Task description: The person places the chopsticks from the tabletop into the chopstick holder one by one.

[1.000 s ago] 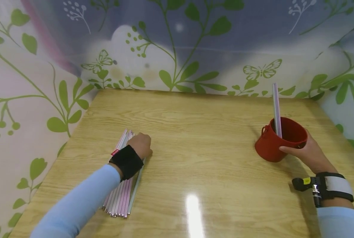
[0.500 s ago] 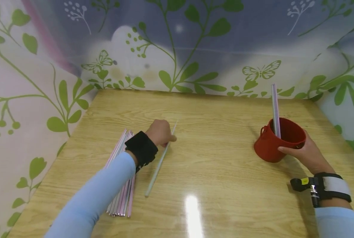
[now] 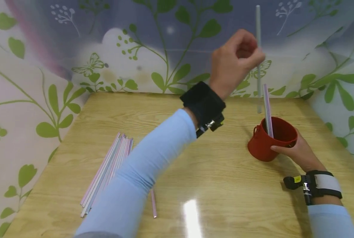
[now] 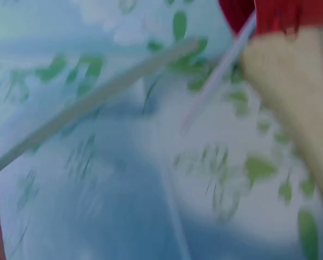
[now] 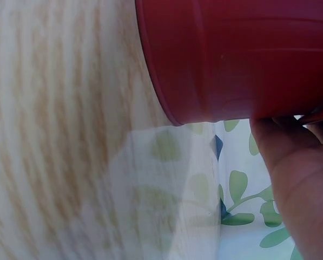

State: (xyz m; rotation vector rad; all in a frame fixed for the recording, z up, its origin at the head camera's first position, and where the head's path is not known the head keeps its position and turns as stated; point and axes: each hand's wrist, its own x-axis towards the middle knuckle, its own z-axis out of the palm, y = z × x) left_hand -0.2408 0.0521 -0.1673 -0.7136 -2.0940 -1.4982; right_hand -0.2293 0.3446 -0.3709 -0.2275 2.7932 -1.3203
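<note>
head: grey stick (image 3: 258,31) upright in pinch of left hand (image 3: 230,62) (right hand (image 3: 302,154) round bucket (image 3: 261,147))

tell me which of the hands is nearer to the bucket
Right. The right hand grips the red bucket at its side; the left hand is in the air, higher and to its left, pinching a pale stick.
</note>
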